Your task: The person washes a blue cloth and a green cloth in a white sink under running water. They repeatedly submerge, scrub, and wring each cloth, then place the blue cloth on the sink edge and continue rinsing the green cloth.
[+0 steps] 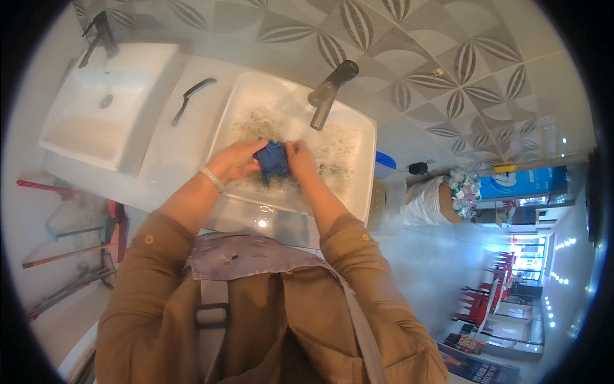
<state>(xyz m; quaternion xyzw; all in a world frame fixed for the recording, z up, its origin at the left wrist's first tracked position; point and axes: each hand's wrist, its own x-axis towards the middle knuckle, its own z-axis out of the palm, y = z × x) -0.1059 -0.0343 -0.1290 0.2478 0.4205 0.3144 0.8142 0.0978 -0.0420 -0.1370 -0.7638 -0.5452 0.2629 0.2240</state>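
Observation:
A crumpled blue cloth (272, 159) is stretched between my two hands over a white washbasin (371, 158). My left hand (239, 161), with a pale bangle at the wrist, grips the cloth's left side. On its right side, my right hand (298, 157) pinches the edge. Cloudy, bubbly water (338, 144) with dark and greenish bits fills much of the basin below. A dark metal faucet (331, 96) reaches over the basin, just behind my right hand. The basin's floor and drain are hidden.
Left of the basin, a dark-handled brush or scraper (192, 98) lies on the white counter (160, 189). Beyond it is a second washbasin (108, 125) with its own faucet (101, 38). Mops and brooms (115, 225) lean at lower left. A bag of plastic bottles (431, 204) stands at right.

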